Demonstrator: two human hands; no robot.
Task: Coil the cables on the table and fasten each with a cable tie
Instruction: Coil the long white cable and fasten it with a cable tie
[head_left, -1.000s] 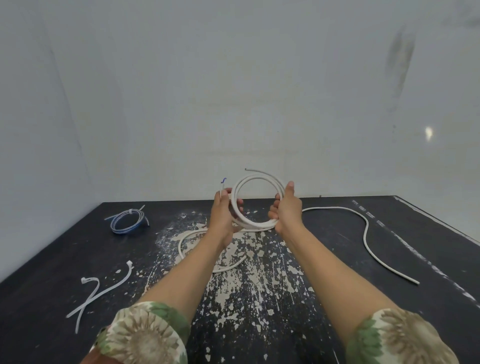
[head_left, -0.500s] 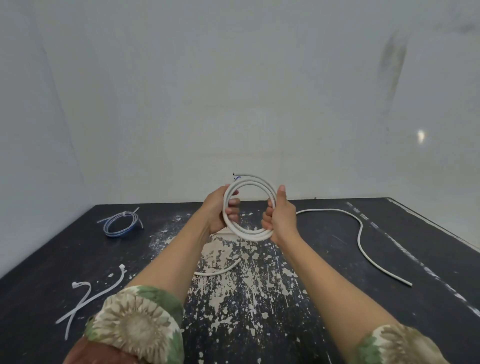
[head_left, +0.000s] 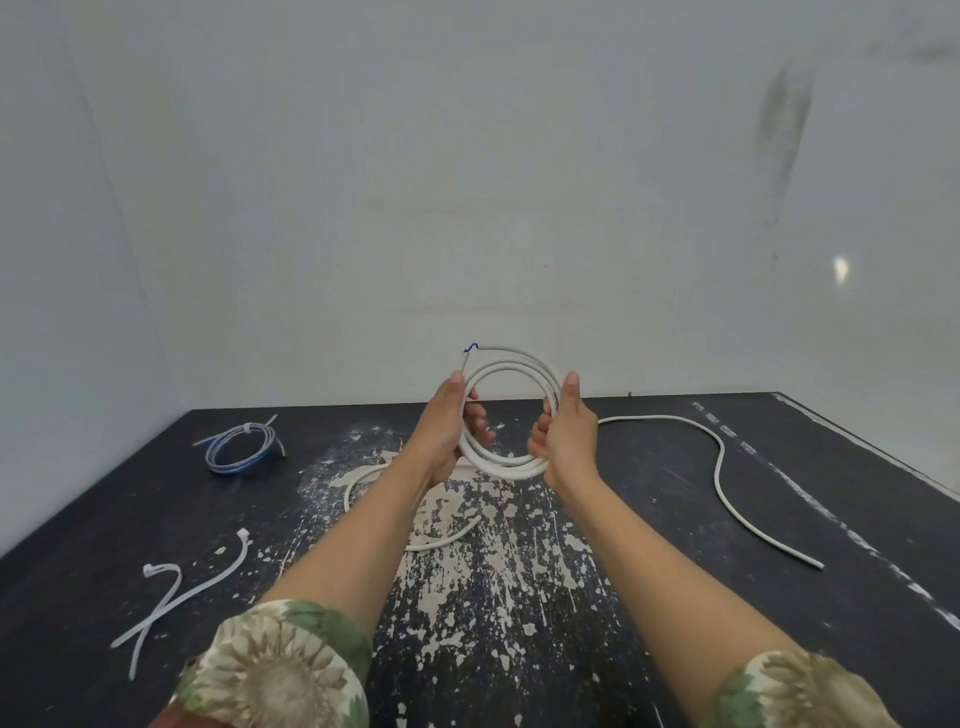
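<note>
I hold a coil of white cable (head_left: 511, 364) upright above the table's middle. My left hand (head_left: 447, 431) grips its left side and my right hand (head_left: 563, 434) grips its right side. The cable's cut end with a blue wire tip sticks out at the coil's top left. Loose white cable (head_left: 722, 478) trails from the coil across the table to the right, and another stretch (head_left: 441, 540) curves under my left forearm. Two white cable ties (head_left: 176, 592) lie crossed at the front left. A blue cable coil (head_left: 239, 448), bound with a tie, rests at the back left.
The black table (head_left: 675, 597) has flaked white paint patches in its middle. White walls close it in at the back and on the left. The table's right edge runs diagonally at the far right. My sleeves have a green flower print.
The coil has gained a loop and sits tighter between my hands. The loose cable under my left arm has shifted on the table. The view shifted slightly.
</note>
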